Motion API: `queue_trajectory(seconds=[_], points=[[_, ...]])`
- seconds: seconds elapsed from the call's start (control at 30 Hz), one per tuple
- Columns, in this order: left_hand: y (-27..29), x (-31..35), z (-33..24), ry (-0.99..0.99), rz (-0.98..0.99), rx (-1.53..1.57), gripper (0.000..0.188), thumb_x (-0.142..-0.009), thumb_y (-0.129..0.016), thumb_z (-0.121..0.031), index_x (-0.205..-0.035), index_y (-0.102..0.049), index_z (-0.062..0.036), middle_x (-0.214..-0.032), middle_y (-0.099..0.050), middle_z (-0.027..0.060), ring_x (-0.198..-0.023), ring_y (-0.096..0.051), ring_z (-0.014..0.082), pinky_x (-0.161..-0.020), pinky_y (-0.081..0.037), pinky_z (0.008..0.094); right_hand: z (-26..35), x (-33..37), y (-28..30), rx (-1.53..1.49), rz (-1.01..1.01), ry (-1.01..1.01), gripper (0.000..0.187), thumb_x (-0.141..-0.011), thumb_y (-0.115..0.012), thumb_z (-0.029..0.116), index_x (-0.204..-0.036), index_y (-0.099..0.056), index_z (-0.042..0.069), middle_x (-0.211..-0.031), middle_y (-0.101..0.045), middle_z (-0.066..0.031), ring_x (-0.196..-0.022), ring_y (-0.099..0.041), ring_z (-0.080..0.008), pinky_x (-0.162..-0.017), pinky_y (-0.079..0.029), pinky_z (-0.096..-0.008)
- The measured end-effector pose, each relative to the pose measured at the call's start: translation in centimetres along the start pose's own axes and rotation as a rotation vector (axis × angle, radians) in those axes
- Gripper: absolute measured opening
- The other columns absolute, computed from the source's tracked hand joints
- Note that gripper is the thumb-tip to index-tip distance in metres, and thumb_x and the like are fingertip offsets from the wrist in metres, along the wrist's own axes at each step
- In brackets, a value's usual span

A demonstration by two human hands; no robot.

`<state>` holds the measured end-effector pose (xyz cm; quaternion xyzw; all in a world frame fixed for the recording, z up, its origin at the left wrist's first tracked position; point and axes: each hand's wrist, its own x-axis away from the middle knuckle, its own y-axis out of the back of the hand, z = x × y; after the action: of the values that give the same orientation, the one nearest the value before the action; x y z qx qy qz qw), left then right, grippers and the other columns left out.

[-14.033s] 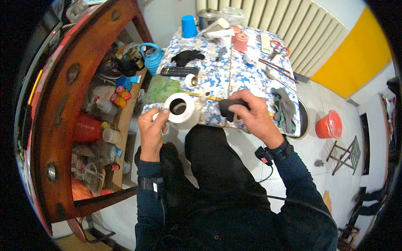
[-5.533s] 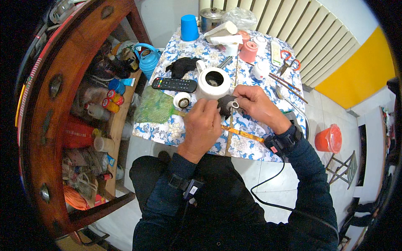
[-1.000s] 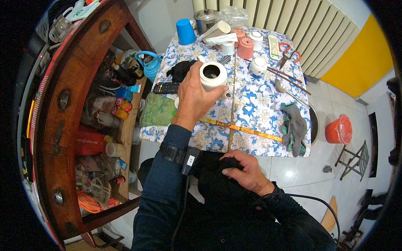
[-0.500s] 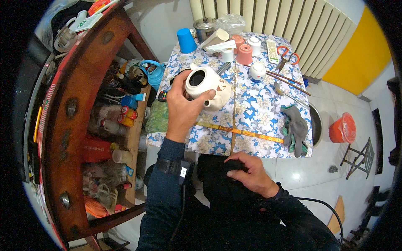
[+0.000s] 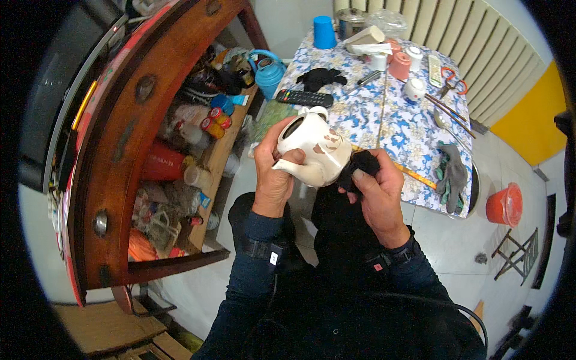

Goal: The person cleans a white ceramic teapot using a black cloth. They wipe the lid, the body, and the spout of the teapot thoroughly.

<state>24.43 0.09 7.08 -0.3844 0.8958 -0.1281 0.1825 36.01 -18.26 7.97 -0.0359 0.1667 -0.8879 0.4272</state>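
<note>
A white teapot with brown patches on its side lies tilted in my left hand, whose fingers wrap round its opening and body. The lid is off, so the dark mouth shows, and the spout points toward me. In my right hand is a bunched black cloth, pressed against the base end of the pot. Both hands hold these just in front of the table's near edge, above my lap. Beyond the pot, a black remote control and a crumpled black fabric piece lie on the table.
The table wears a blue-flowered cloth. At its back are a blue cup, pink cups and a metal pot. Scissors, a grey glove and a yellow strip lie rightward. A wooden cabinet stands left.
The teapot has come nearer to me and turned, its spout now toward me. My right hand has risen from my lap and presses the black cloth to it. The view has shifted left.
</note>
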Motion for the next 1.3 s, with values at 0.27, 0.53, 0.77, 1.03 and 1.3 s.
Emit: queue_trajectory(seconds=[0.27, 0.53, 0.77, 1.03, 1.3], points=[[4.3, 3.2, -0.2, 0.046, -0.107, 0.343, 0.097, -0.093, -0.083, -0.063, -0.153, -0.05, 0.0059, -0.141, -0.068, 0.0197, -0.127, -0.07, 0.028, -0.113, -0.056, 0.0441, -0.2, 0.7, -5.4, -0.003, 0.115, -0.004, 0.029, -0.102, -0.065, 0.004, -0.129, -0.057, -0.003, -0.102, -0.07, -0.0122, -0.074, -0.07, -0.0176, -0.056, -0.052, -0.0261], [6.9, 4.8, -1.0, 0.046, -0.096, 0.399, 0.119, -0.086, -0.074, -0.081, -0.16, -0.041, 0.006, -0.153, -0.061, 0.0268, -0.136, -0.066, 0.0402, -0.118, -0.053, 0.0548, -0.5, 1.6, -8.9, 0.021, 0.171, -0.038, 0.027, -0.1, -0.067, 0.006, -0.125, -0.059, -0.002, -0.096, -0.069, -0.0112, -0.07, -0.068, -0.0157, -0.055, -0.05, -0.0254], [8.0, 4.7, -0.5, 0.064, 0.011, 0.586, 0.127, -0.082, -0.069, -0.089, -0.158, -0.041, 0.0085, -0.147, -0.063, 0.0282, -0.131, -0.068, 0.0432, -0.113, -0.057, 0.0581, -1.2, 2.5, -10.2, 0.026, 0.234, -0.029, 0.024, -0.1, -0.069, 0.001, -0.122, -0.06, -0.004, -0.096, -0.071, -0.007, -0.068, -0.062, -0.0088, -0.061, -0.051, -0.0248], [7.9, 5.7, -0.5, 0.072, -0.178, 0.635, 0.082, -0.102, -0.073, -0.057, -0.153, -0.05, 0.0032, -0.136, -0.07, 0.017, -0.124, -0.072, 0.0287, -0.109, -0.058, 0.0447, 2.6, 3.1, -11.4, 0.718, 0.225, 0.598, 0.027, -0.085, -0.079, -0.003, -0.112, -0.073, -0.004, -0.102, -0.073, -0.013, -0.089, -0.072, -0.0229, -0.079, -0.056, -0.0321], [6.6, 5.5, -1.4, 0.007, -0.152, 0.52, 0.067, -0.094, -0.086, -0.034, -0.144, -0.059, -0.0003, -0.127, -0.072, 0.0097, -0.111, -0.073, 0.02, -0.097, -0.06, 0.0335, 2.5, -0.8, -14.9, 0.951, 0.267, 0.818, 0.023, -0.084, -0.072, -0.005, -0.107, -0.07, -0.003, -0.091, -0.061, -0.0176, -0.081, -0.065, -0.0359, -0.072, -0.053, -0.0431]])
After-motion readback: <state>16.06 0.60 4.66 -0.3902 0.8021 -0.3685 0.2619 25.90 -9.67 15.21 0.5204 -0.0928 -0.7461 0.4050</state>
